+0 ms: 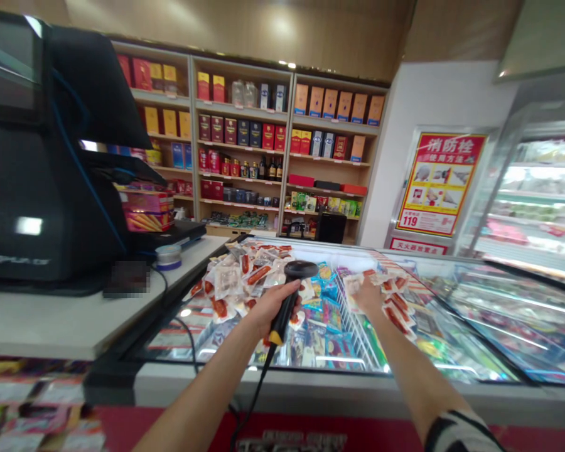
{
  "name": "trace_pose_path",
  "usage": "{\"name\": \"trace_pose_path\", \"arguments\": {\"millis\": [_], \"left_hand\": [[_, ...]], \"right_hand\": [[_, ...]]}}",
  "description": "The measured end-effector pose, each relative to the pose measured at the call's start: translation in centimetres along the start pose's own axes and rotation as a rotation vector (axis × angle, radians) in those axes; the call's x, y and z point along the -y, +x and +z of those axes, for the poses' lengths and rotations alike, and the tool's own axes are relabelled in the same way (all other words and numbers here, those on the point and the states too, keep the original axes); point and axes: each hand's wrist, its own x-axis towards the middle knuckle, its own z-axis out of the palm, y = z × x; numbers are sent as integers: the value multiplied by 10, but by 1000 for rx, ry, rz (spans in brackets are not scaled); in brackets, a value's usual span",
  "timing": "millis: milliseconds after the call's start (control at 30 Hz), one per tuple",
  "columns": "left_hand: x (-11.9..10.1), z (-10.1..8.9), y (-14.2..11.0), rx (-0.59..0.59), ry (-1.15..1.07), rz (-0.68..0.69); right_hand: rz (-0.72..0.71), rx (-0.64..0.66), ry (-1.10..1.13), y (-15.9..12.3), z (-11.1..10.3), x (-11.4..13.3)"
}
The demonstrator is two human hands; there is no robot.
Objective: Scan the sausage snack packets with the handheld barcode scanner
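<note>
The left hand (274, 306) held the handheld scanner (301, 270) above the chest freezer (348, 390); its grip was closed around the black handle. The right hand (368, 296) was positioned at the right-hand sausage packets (399, 309), over the freezer's glass top. Its fingers were largely hidden, so the closure of that grip could not be determined. The left-hand sausage packets (258, 275) lay piled beyond the scanner and to its left. A terminal (51, 207) stood on the worktop (37, 320) at left.
</note>
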Motion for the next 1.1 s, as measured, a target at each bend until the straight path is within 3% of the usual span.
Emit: {"name": "trace_pose_path", "arguments": {"millis": [200,333,567,800,1100], "left_hand": [[-3,-1,-6,10,-18,15],[-7,2,-11,23,-18,18],[-6,3,-11,28,-29,25],[-8,4,-7,53,-40,-11],[-13,9,-13,100,-112,-85]], "right_hand": [[-58,62,199,7,13,6],[-64,-14,325,3,15,20],[-21,-139,741,-11,20,39],[-22,-97,1047,-20,14,58],[25,-27,1294,-22,15,57]]}}
